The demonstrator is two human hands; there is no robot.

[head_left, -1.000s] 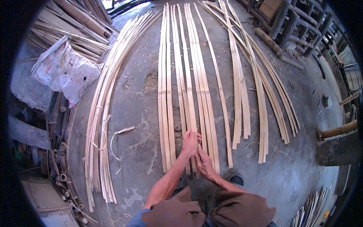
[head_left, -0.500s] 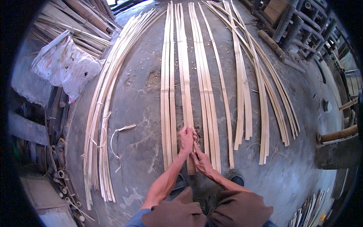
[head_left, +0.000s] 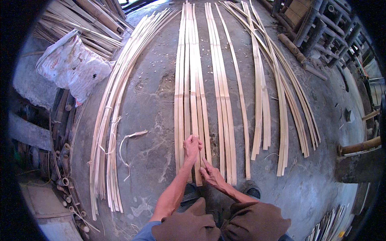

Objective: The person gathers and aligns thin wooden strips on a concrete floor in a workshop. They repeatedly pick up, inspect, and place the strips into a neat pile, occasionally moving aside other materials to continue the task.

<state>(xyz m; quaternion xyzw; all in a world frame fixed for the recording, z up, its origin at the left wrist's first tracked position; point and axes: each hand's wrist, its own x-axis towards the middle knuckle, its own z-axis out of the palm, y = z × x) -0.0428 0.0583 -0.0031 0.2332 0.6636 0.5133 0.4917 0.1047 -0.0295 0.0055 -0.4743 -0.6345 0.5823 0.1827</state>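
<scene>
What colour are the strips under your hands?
Pale yellowish tan, the strips under the left hand and right hand; head view shows them.

left hand (head_left: 191, 147): palm down on the central bamboo strips (head_left: 192, 86), fingers (head_left: 194, 139) pressing them to the concrete floor (head_left: 152, 104)
right hand (head_left: 212, 174): flat on the near ends of the same strips, just beside the left
left of strips: a long bamboo sliver bundle (head_left: 114, 110), curled shaving (head_left: 130, 136), white sack (head_left: 70, 66)
right of strips: more split strips (head_left: 281, 100), fanned out
lower edge: brown trouser knees (head_left: 225, 221)
</scene>
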